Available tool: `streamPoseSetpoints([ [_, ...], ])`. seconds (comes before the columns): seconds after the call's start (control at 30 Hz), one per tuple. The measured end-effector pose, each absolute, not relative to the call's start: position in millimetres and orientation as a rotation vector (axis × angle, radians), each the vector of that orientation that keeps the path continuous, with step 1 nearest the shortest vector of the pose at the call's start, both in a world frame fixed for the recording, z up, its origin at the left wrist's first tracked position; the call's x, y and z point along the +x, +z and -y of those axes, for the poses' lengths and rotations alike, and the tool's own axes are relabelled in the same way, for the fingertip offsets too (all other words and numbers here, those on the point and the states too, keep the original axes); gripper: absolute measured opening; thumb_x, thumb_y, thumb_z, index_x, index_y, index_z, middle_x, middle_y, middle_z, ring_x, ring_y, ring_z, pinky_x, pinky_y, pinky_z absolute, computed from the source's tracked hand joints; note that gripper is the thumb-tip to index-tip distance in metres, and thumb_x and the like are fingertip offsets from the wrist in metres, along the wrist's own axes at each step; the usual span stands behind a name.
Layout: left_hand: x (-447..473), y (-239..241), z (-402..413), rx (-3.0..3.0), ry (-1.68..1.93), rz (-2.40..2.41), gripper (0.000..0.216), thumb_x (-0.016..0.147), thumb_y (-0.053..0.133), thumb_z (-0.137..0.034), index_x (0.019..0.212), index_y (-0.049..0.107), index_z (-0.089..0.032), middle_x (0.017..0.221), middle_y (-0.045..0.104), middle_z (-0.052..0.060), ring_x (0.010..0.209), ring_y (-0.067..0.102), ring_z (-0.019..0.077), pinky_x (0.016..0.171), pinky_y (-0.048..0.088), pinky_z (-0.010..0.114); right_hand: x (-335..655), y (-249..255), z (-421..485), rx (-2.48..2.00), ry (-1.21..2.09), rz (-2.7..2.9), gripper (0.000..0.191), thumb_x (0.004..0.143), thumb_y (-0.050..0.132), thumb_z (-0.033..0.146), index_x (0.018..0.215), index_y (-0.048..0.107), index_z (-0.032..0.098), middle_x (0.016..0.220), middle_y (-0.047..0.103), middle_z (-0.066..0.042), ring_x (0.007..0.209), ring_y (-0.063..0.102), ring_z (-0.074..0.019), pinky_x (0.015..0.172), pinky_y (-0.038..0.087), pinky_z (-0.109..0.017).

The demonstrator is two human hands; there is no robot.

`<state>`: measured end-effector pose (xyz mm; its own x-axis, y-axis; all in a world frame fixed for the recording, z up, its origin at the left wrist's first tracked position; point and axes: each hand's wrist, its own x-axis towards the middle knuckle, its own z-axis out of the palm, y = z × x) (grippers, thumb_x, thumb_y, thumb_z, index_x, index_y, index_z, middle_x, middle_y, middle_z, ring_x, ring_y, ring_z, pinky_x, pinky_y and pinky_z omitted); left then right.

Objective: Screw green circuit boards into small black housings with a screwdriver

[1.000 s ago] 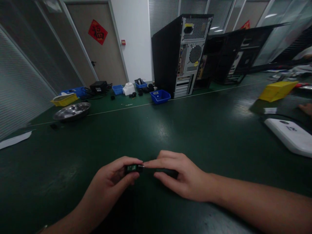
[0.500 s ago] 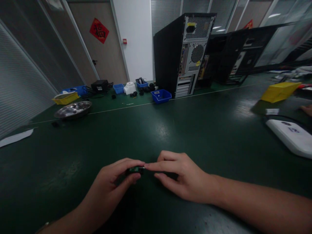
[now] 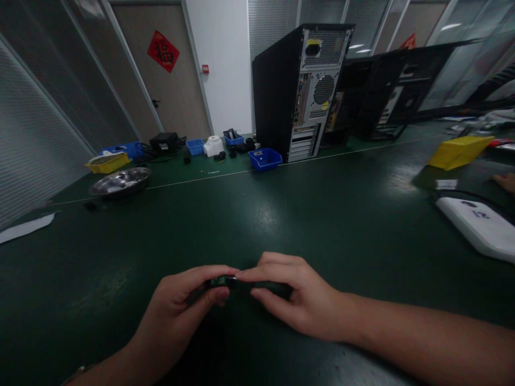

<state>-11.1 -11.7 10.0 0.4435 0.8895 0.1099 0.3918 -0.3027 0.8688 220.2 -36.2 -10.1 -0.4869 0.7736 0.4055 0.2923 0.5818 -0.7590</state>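
Note:
My left hand (image 3: 183, 300) pinches a small circuit board (image 3: 219, 281) between thumb and fingers, close above the green table. Green with markings shows on its edge, with dark material around it and a thin bright strip at its right end. Most of the piece is hidden by my fingers. From the right, my right hand (image 3: 293, 292) reaches in with its index fingertip at that right end, touching or almost touching it. Its thumb is held apart below the index finger, and nothing shows between them.
Across the green table (image 3: 193, 225) stand a computer tower (image 3: 277, 96), a blue bin (image 3: 265, 160) and a metal dish (image 3: 120, 182). At right are a yellow bin (image 3: 458, 151), a white flat device (image 3: 478, 222) and another person's hand (image 3: 505, 182).
Both hands have shifted slightly left and down in view, with the circuit board still in my left hand. My right index finger stays at its right end.

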Motion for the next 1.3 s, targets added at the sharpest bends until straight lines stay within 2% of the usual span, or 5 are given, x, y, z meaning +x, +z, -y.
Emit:
streamPoseSetpoints([
  [0.57, -9.5, 5.4, 12.5, 1.758, 0.733, -1.032, 0.018, 0.083, 0.070, -0.026, 0.100, 0.077, -0.026, 0.079, 0.077, 0.001, 0.066, 0.069, 0.0182, 0.064, 0.055, 0.024, 220.5, -9.3, 37.2, -0.846, 0.795, 2.076, 0.031, 0.093, 0.057, 0.016, 0.123, 0.064, 0.017, 0.090, 0.062, -0.006, 0.077, 0.059, -0.0155, 0.068, 0.046, -0.026],
  [0.83, -8.4, 7.8, 5.1, 1.487, 0.800, -1.006, 0.012, 0.080, 0.073, -0.017, 0.090, 0.067, -0.023, 0.102, 0.074, 0.003, 0.094, 0.068, 0.0202, 0.075, 0.055, 0.023, 221.2, -4.7, 36.5, -0.854, 0.761, 2.032, 0.031, 0.090, 0.058, 0.012, 0.120, 0.065, 0.015, 0.091, 0.066, -0.006, 0.079, 0.060, -0.0155, 0.071, 0.046, -0.026],
  [1.03, -8.7, 5.4, -0.6, 1.409, 0.734, -0.918, 0.019, 0.088, 0.066, -0.021, 0.104, 0.073, -0.026, 0.097, 0.068, 0.002, 0.076, 0.065, 0.0140, 0.072, 0.054, 0.022, 223.0, -4.3, 36.7, -0.810, 0.805, 2.068, 0.036, 0.092, 0.057, 0.015, 0.128, 0.058, 0.016, 0.100, 0.066, -0.007, 0.084, 0.061, -0.0162, 0.076, 0.047, -0.027],
  [1.17, -10.1, 2.2, 1.3, 1.411, 0.713, -0.883, 0.023, 0.088, 0.065, -0.028, 0.110, 0.073, -0.030, 0.130, 0.056, 0.005, 0.104, 0.063, 0.0230, 0.083, 0.055, 0.028, 222.3, -6.0, 36.6, -0.785, 0.830, 2.145, 0.040, 0.093, 0.056, 0.016, 0.132, 0.056, 0.019, 0.095, 0.064, -0.006, 0.079, 0.058, -0.0159, 0.073, 0.046, -0.026],
  [1.3, -12.4, 1.6, 0.1, 1.498, 0.724, -0.964, 0.016, 0.085, 0.069, -0.030, 0.098, 0.078, -0.028, 0.129, 0.055, 0.005, 0.113, 0.058, 0.0259, 0.089, 0.052, 0.029, 220.9, -4.8, 36.8, -0.721, 0.838, 2.202, 0.042, 0.093, 0.056, 0.017, 0.135, 0.054, 0.019, 0.089, 0.061, -0.005, 0.074, 0.056, -0.0151, 0.069, 0.045, -0.025],
])
